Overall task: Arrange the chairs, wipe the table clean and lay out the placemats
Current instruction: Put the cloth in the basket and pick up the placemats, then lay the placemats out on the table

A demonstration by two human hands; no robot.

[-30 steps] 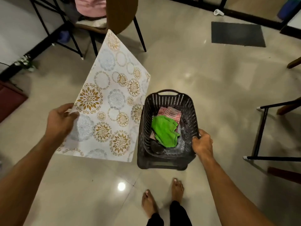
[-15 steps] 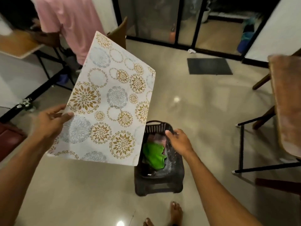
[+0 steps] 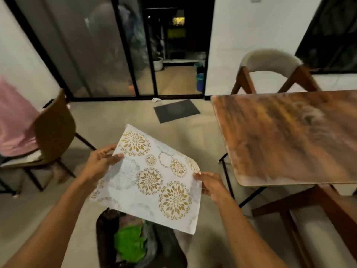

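I hold a white placemat (image 3: 152, 180) printed with gold and grey flower circles in the air, nearly flat. My left hand (image 3: 99, 164) pinches its left edge and my right hand (image 3: 210, 185) grips its right edge. Below it on the floor stands a dark plastic basket (image 3: 105, 238) with a green cloth (image 3: 129, 244) inside. The wooden table (image 3: 289, 136) lies to the right, its near corner close to my right hand. A chair with a padded curved back (image 3: 270, 62) stands behind the table.
A brown chair (image 3: 54, 130) on black legs stands at the left, with a person in a pink top (image 3: 11, 120) sitting on it. A wooden bench (image 3: 332, 209) sits under the table. A dark doormat (image 3: 176, 110) lies before the glass doors.
The view has lifted from the floor to the table. My right hand left the basket and took the placemat's right edge. The placemat has tipped from upright to nearly flat.
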